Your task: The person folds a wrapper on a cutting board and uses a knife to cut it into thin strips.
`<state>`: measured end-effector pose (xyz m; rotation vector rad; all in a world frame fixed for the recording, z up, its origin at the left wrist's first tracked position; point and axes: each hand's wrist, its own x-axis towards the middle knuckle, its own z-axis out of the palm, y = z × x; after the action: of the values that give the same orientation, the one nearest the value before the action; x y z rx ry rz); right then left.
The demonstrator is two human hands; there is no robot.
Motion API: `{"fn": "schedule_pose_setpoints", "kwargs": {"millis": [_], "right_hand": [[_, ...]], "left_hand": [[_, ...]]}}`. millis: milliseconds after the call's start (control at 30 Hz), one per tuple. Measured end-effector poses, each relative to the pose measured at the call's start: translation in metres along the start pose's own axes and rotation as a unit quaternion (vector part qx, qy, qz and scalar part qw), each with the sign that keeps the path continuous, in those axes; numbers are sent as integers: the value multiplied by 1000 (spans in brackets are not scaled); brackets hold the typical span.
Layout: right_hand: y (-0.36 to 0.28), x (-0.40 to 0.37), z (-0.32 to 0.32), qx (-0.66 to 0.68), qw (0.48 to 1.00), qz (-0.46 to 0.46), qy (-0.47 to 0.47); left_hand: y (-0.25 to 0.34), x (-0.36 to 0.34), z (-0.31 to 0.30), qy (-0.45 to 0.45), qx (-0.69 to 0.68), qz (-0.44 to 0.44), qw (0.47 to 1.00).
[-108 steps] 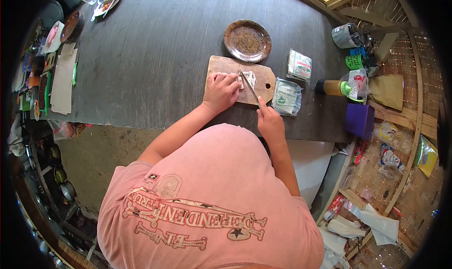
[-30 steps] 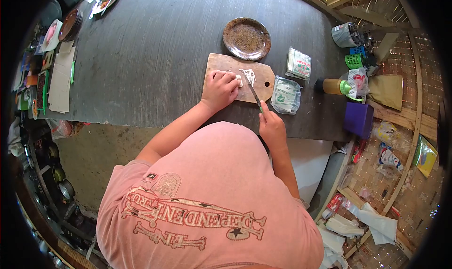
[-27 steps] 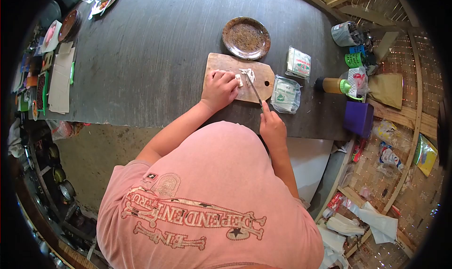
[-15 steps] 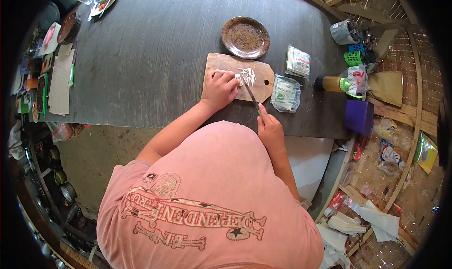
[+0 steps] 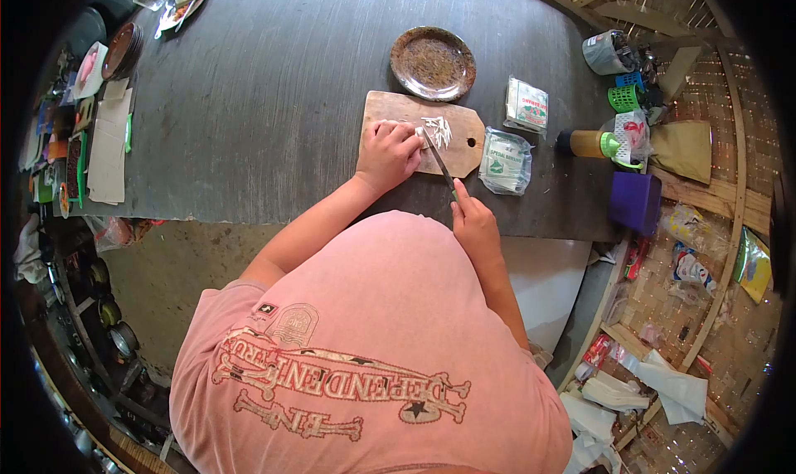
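My left hand presses down on a white block of food lying on a wooden cutting board. My right hand grips a knife by its green handle, the blade angled across the board with its tip at the block's cut end. Thin white strips lie in a small heap just right of the blade. Most of the block is hidden under my fingers.
A dark round plate sits behind the board. Two sealed white packets lie to the right, then a bottle with a green cap and a purple box. Papers and dishes crowd the table's left end.
The uncut block has grown shorter and the heap of white strips has grown. The knife has kept rising and falling at the block's end; my left hand stays in place.
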<state>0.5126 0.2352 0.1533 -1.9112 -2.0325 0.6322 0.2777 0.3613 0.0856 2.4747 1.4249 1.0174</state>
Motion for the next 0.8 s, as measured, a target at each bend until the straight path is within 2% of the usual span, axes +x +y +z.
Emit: {"fn": "schedule_pose_setpoints", "kwargs": {"millis": [800], "right_hand": [[3,2,12,-54,998,-25,-1]], "left_hand": [[0,0,2,4,17,7,1000]]}}
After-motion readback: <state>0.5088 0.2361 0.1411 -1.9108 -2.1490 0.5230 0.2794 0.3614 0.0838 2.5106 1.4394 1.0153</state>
